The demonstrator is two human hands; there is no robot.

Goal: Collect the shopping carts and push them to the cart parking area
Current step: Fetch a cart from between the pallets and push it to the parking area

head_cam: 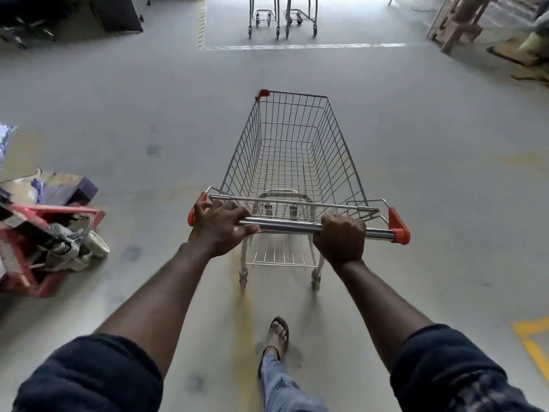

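Fingers (214, 208) of the left hand (218, 233) are spread and curled over the handlebar (285, 226) of the shopping cart (291, 150); those of the right hand (341, 237) are wrapped tightly together around it. Parked carts (282, 16) are seen well ahead of the shopping cart.

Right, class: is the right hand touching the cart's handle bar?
Touching. The head view shows the right hand curled round the handle bar.

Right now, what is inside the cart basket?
Nothing lies in the basket; the floor shows through its wire. Its near end is partly covered by the handle, which the left hand and right hand grip.
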